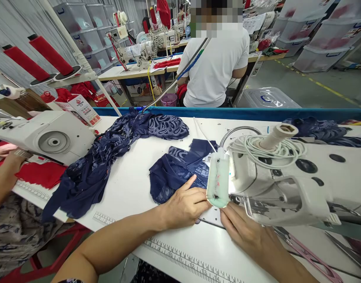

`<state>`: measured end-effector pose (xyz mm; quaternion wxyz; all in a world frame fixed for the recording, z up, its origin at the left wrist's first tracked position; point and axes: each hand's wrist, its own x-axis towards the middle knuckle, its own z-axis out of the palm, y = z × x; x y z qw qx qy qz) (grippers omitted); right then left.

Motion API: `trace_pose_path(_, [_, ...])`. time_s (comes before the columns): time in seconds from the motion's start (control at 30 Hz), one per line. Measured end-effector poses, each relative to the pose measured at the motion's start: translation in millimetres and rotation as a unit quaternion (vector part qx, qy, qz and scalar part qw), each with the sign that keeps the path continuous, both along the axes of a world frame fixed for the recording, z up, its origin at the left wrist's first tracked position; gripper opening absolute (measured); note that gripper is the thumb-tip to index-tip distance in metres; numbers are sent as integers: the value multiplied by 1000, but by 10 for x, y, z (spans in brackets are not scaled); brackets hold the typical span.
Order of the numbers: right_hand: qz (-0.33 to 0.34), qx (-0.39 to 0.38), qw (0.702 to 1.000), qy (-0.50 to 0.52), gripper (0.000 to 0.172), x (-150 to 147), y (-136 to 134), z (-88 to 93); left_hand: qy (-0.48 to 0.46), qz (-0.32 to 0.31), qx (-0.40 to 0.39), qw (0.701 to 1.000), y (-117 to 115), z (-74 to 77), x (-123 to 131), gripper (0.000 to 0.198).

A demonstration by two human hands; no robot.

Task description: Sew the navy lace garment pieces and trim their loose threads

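My left hand lies on a navy lace fabric piece on the white table, forefinger stretched out, other fingers curled toward the needle area of the white sewing machine. My right hand rests on the table under the machine head, its fingertips hidden behind the pale green lamp cover. Both hands meet near the presser foot, which is hidden.
A long heap of navy lace garments lies at the left. Another white sewing machine with red fabric and a co-worker's arm are far left. Scissors lie at the right. A person in a white shirt sits ahead.
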<state>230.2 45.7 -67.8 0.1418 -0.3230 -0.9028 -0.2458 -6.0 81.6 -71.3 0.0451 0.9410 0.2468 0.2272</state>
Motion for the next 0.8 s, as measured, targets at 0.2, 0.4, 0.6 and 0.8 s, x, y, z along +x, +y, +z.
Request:
trace_pose_path(0.2, [5, 32, 999, 16, 38, -14, -38, -110, 11, 3, 1, 1000, -5, 18, 3, 32])
trace_pose_path(0.4, [2, 21, 1000, 5, 39, -29, -48, -54, 19, 12, 10, 1000, -23, 71, 19, 43])
trace_pose_path(0.6, [1, -32, 998, 62, 38, 3, -32, -42, 44, 6, 48, 998, -22, 155, 62, 28])
trace_pose_path(0.8, [-175, -91, 946, 259, 23, 172, 95, -261, 64, 21, 87, 994, -36, 250, 112, 26])
